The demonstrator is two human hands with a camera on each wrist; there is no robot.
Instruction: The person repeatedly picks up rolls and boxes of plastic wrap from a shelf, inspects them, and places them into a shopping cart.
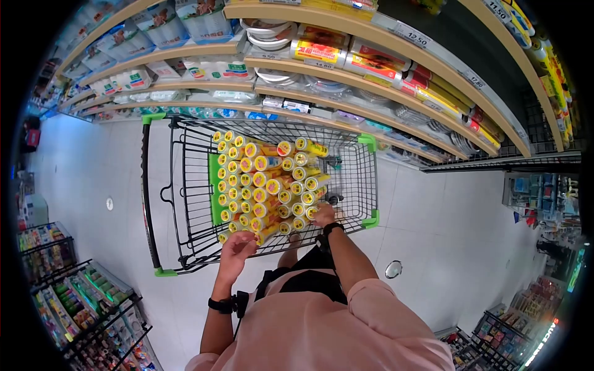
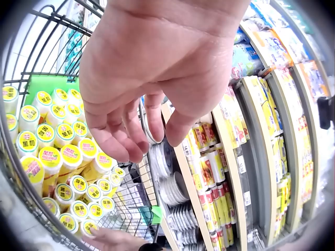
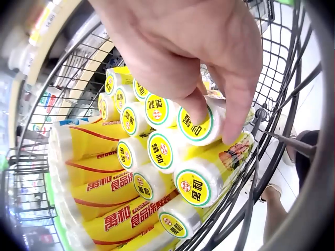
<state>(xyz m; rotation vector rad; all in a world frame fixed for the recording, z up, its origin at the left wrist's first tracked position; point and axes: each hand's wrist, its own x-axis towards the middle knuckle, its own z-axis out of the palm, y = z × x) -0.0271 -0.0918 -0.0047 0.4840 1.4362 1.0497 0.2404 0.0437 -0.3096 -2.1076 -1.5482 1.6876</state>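
– What stands furthest left?
– The handle of a wire cart, then a green panel, with rows of yellow-and-white rolls packed beside it, labelled ends showing
– And the left hand?
– By the cart's near side, close to the rolls, fingers loosely bent and well parted from the thumb, gripping nothing (its wrist view shows the gap plainly)
– Further right?
– The right hand, finger and thumb pinching the end of one roll at the pack's right edge, inside the cart
– Past that?
– Bare mesh, while shelves run along the far side
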